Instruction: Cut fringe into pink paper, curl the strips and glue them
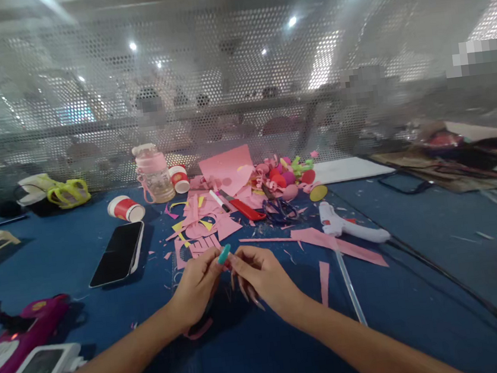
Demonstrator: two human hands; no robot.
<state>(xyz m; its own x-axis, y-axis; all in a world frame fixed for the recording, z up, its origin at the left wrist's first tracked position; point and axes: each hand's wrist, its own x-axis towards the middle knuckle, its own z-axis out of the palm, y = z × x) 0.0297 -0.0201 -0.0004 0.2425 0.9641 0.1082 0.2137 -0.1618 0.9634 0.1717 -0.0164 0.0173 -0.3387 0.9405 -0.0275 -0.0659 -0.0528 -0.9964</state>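
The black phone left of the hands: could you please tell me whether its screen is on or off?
Off, it seems: the phone shows a plain black face, with nothing lit.

1. no clue what's between the left hand [199, 283] and right hand [268, 273], fingers are blocking it. can't tell if that teal bit [224, 254] is a nail or something held
2. clear stick [349, 286] disappears behind the right forearm [356, 342]
3. magenta gadget [43, 317] gets chopped by the left edge
4. black cord [459, 283] runs out of view, lower right
5. stuff behind the mesh panel [223, 45]? total blur lol
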